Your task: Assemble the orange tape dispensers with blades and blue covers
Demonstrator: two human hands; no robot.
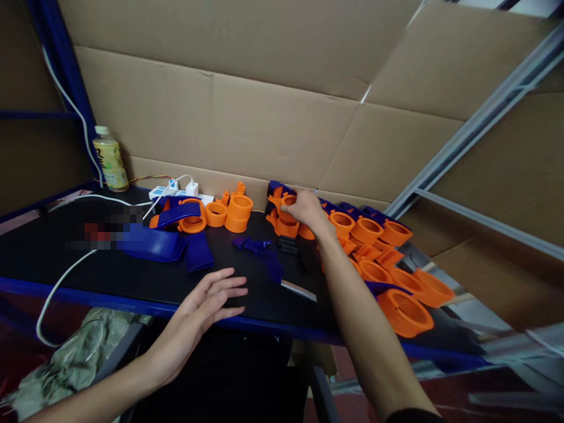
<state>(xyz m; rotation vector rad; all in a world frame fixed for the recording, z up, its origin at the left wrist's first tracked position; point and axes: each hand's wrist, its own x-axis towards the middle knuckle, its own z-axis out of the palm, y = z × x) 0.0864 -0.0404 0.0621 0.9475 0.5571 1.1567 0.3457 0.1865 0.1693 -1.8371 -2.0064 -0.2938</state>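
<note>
My left hand (205,308) hovers above the front edge of the black tabletop, fingers stretched out and holding nothing. At the back, my right hand (307,210) reaches into a cluster of orange plastic rings. Its fingers are curled at the rim of an orange ring (287,226) with a blue part beside it; the fingertips are partly hidden. Right of that forearm stand several more orange rings (367,229) with dark blue strips. Small dark blue scraps (252,243) and a thin silver strip (299,290) lie between my hands.
Flat blue pieces (154,244) are stacked at left. Behind them are orange rings (238,212), a power strip (205,198) and a white cable (66,273). A yellow-labelled bottle (110,160) stands at the back left. Cardboard (247,117) walls the back.
</note>
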